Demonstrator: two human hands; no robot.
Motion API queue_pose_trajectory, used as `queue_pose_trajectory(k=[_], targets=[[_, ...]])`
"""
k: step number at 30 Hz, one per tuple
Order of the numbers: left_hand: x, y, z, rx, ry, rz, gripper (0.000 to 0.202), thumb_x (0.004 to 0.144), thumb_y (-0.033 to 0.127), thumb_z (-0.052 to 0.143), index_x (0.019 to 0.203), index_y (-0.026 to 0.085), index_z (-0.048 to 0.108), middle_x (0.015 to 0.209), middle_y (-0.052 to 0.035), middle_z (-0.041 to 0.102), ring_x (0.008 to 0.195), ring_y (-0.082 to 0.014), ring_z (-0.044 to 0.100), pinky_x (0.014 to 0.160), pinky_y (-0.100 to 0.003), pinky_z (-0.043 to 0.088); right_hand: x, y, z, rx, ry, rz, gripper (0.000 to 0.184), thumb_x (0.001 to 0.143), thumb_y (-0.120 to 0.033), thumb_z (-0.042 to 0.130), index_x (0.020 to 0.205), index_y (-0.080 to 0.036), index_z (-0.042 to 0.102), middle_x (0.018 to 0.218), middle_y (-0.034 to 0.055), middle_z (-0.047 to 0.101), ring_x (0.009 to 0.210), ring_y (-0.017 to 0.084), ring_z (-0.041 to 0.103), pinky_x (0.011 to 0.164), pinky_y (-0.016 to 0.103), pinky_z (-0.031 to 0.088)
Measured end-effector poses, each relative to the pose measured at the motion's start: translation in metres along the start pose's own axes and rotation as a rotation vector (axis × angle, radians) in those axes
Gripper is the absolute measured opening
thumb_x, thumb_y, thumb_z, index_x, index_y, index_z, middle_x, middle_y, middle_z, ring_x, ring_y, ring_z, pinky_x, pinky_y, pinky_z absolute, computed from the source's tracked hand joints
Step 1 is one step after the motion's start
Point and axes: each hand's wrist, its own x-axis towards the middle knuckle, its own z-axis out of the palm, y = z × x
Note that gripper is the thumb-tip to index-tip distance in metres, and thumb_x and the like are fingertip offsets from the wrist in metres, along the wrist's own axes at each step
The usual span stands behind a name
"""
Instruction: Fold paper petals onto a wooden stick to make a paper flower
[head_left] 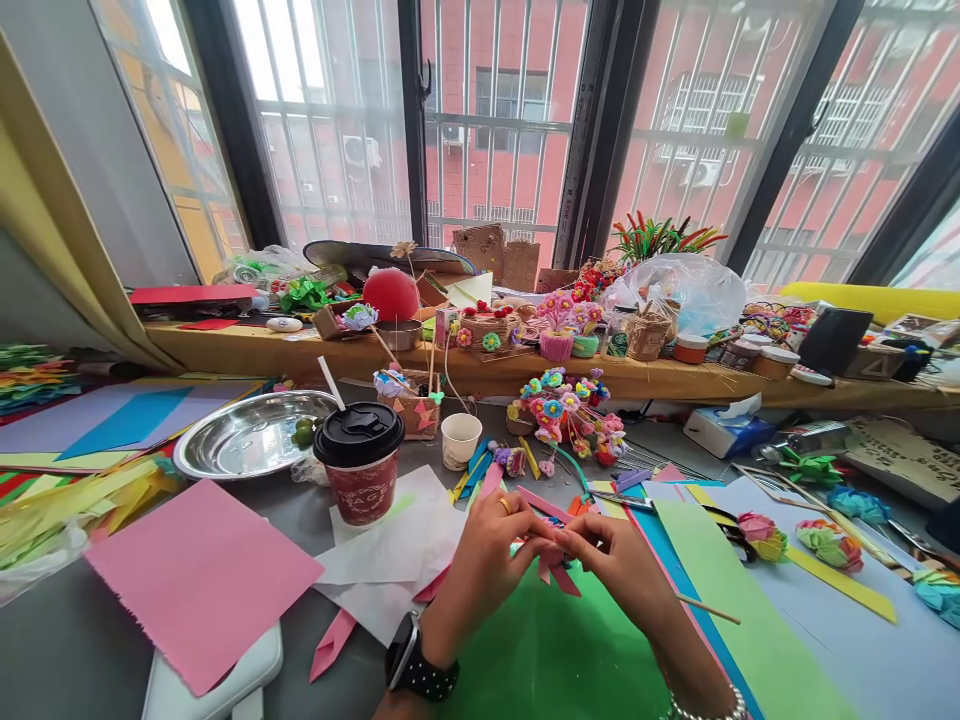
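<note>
My left hand (491, 545) and my right hand (619, 565) meet above a green mat (555, 660), their fingertips pinched together on a small piece of pink paper (553, 552). Most of that piece is hidden by the fingers. Pink paper strips (564, 580) show just below the fingertips; whether they join the held piece I cannot tell. Behind the hands are scissors (621, 498), partly covered, and more coloured strips. A folded pink strip (332, 645) lies left of my left wrist. Beside my right forearm a thin wooden stick (709, 608) pokes out.
To the left stand a lidded coffee cup (364, 490), a metal tray (217, 440) and a pink sheet (206, 580). A paper cup (460, 445) and a bunch of craft flowers (562, 405) are behind. Paper flowers (829, 545) and scissors-like black handles (739, 540) lie right.
</note>
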Motion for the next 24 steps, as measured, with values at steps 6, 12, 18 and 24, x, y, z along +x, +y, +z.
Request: queue_pose_trajectory(k=[6,12,18,24], targets=[[0.001,0.003,-0.003,-0.060,-0.047,-0.075,0.010,0.072,0.027,0.058,0.073,0.022,0.066,0.073,-0.0033,0.059,0.073,-0.0181,0.051,0.070,-0.032,0.038,-0.001,-0.004,0.001,-0.146,0.057,-0.056,0.031,0.077,-0.042,0.049,0.064,-0.017,0.063,0.061,0.0023,0.064,0.055,0.014,0.056,0.050,0.022,0.041],[0.002,0.004,-0.008,-0.232,-0.130,-0.156,0.015,0.071,0.031,0.057,0.071,0.019,0.067,0.070,-0.0034,0.060,0.071,-0.0167,0.053,0.064,-0.027,0.041,-0.002,-0.004,0.003,-0.373,0.076,-0.203,0.028,0.081,-0.036,0.046,0.064,-0.019,0.059,0.062,0.0011,0.060,0.055,0.013,0.053,0.048,0.023,0.038],[0.002,0.002,-0.016,-0.375,-0.252,-0.190,0.019,0.072,0.033,0.056,0.070,0.018,0.067,0.070,-0.0024,0.061,0.070,-0.0150,0.054,0.064,-0.024,0.041,-0.002,-0.004,0.006,-0.510,0.097,-0.384,0.027,0.083,-0.030,0.044,0.063,-0.019,0.057,0.064,0.0014,0.059,0.059,0.015,0.054,0.051,0.023,0.039],[0.003,-0.004,-0.007,-0.275,-0.122,-0.192,0.014,0.072,0.029,0.056,0.072,0.019,0.067,0.071,-0.0026,0.062,0.068,-0.0151,0.054,0.063,-0.025,0.041,-0.001,-0.002,0.011,-0.547,0.160,-0.360,0.025,0.085,-0.031,0.042,0.069,-0.019,0.058,0.066,0.0024,0.059,0.060,0.015,0.054,0.053,0.024,0.039]])
